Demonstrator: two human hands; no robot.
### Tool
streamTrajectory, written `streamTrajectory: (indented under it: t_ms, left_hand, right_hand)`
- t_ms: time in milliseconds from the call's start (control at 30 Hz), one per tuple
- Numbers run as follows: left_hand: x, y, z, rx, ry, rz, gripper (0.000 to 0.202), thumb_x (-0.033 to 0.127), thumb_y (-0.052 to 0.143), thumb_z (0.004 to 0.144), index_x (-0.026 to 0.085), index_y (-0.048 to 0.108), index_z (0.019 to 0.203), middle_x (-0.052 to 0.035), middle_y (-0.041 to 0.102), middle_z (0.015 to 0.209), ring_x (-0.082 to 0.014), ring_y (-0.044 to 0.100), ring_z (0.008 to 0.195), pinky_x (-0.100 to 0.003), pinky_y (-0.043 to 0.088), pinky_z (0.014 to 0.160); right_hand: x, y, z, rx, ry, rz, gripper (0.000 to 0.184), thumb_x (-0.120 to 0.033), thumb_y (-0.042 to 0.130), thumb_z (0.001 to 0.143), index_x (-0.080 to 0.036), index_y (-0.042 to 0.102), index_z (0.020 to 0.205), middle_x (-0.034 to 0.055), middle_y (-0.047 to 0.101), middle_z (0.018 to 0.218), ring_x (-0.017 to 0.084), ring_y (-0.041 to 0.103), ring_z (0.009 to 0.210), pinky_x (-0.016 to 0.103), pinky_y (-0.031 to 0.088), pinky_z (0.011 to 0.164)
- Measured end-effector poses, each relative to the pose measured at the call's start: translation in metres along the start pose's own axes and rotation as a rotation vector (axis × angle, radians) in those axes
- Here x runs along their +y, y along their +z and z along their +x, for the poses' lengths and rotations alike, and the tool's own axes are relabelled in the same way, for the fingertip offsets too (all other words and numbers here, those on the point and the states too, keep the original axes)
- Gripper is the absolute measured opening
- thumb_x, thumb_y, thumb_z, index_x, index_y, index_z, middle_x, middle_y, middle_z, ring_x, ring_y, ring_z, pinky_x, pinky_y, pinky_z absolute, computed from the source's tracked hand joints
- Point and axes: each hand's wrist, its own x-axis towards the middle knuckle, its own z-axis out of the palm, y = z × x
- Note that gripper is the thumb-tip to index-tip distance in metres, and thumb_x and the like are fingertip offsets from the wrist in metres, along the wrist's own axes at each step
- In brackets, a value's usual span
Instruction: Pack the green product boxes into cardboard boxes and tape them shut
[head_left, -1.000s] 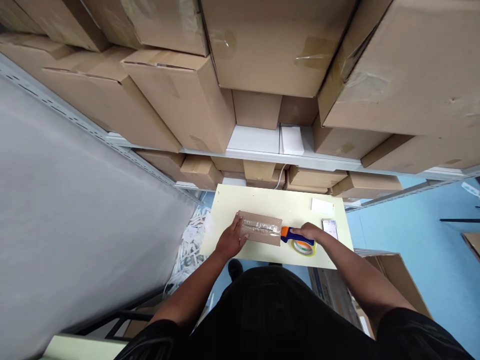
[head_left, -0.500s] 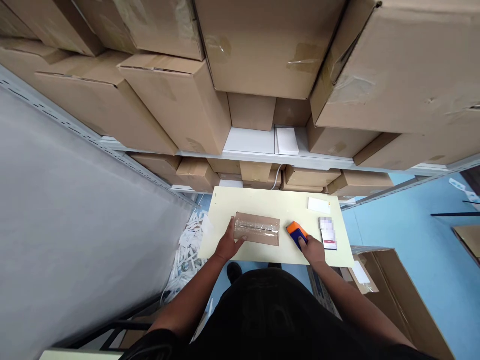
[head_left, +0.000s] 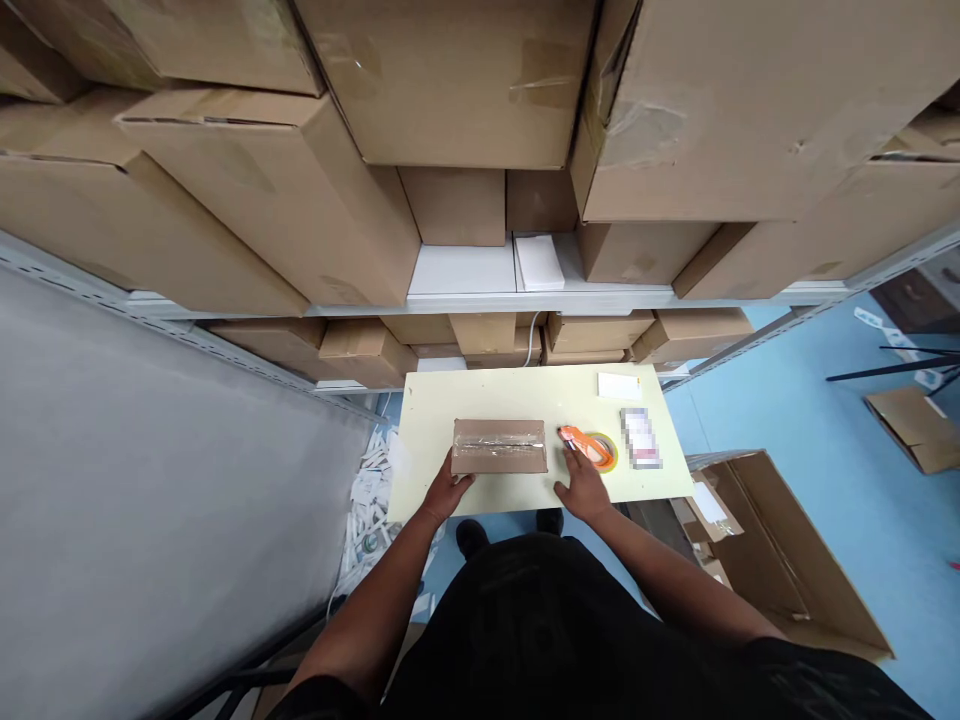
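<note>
A brown cardboard box (head_left: pixel 499 462) lies on the pale yellow table (head_left: pixel 517 492), with clear tape along its top seam. My left hand (head_left: pixel 445 494) grips its near left corner, fingers at the left side and thumb along the near edge. Right of the box, an orange tape dispenser (head_left: pixel 581 440) with a yellow-rimmed roll rests on its side. My right hand (head_left: pixel 586 490) is open just in front of it, fingertips at the dispenser's near edge and thumb spread towards the box.
A phone (head_left: pixel 640 438) and a white card (head_left: pixel 619 386) lie on the table's right side. Shelves (head_left: pixel 465 272) stacked with cardboard boxes stand behind. A large open carton (head_left: pixel 795 540) is at the right, and paper scraps (head_left: pixel 369 500) cover the floor at left.
My right hand has laid the tape dispenser on its side and loosened its grip. My left thumb has moved from the box's top to its near edge. The view has shifted slightly.
</note>
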Motion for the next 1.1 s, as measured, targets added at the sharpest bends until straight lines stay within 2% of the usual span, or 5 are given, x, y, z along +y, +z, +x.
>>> streamTrajectory:
  t_ms: [300, 600, 733, 867, 1100]
  left_hand:
    - [0.024, 0.01, -0.014, 0.115, 0.06, 0.221, 0.066, 0.057, 0.058, 0.092, 0.017, 0.053, 0.145, -0.0129, 0.066, 0.124, -0.0258, 0.067, 0.103, -0.041, 0.056, 0.09]
    - [0.061, -0.002, 0.034, 0.131, -0.155, 0.467, 0.057, 0.057, 0.041, 0.1, 0.013, 0.071, 0.117, -0.0176, 0.074, 0.109, -0.0325, 0.07, 0.105, -0.039, 0.052, 0.088]
    - [0.064, -0.003, 0.031, 0.219, -0.145, 0.464, 0.053, 0.054, 0.045, 0.1, 0.013, 0.067, 0.123, -0.0187, 0.072, 0.12, -0.0312, 0.07, 0.106, -0.04, 0.053, 0.09]
    - [0.072, 0.003, -0.003, 0.368, 0.121, 0.471, 0.046, 0.047, 0.053, 0.095, 0.016, 0.065, 0.127, -0.0154, 0.065, 0.127, -0.0264, 0.068, 0.103, -0.039, 0.056, 0.088]
    - [0.104, 0.061, -0.043, -0.089, 0.387, 0.53, 0.022, 0.031, 0.054, 0.096, 0.024, 0.072, 0.107, -0.0065, 0.071, 0.108, -0.0226, 0.065, 0.105, -0.038, 0.054, 0.097]
  right_hand:
    - [-0.042, -0.007, 0.03, 0.024, 0.099, 0.207, 0.036, -0.035, 0.06, 0.093, -0.015, 0.059, 0.123, 0.0155, 0.068, 0.115, 0.028, 0.065, 0.106, 0.037, 0.049, 0.09]
    - [-0.068, -0.038, 0.078, -0.104, 0.167, 0.21, 0.028, -0.04, 0.052, 0.1, -0.019, 0.066, 0.112, 0.0096, 0.071, 0.106, 0.023, 0.064, 0.095, 0.03, 0.042, 0.077]
    - [-0.037, -0.035, 0.048, 0.074, 0.154, 0.038, 0.038, -0.046, 0.054, 0.099, -0.018, 0.064, 0.123, 0.014, 0.068, 0.117, 0.029, 0.06, 0.107, 0.037, 0.042, 0.089]
    - [0.012, -0.02, 0.005, 0.164, 0.277, -0.252, 0.046, -0.054, 0.06, 0.095, -0.018, 0.065, 0.122, 0.0177, 0.064, 0.119, 0.035, 0.052, 0.116, 0.045, 0.038, 0.094]
    - [0.048, -0.002, 0.011, 0.114, 0.189, -0.309, 0.034, -0.042, 0.059, 0.097, -0.018, 0.069, 0.12, 0.0186, 0.067, 0.122, 0.036, 0.048, 0.125, 0.049, 0.031, 0.1]
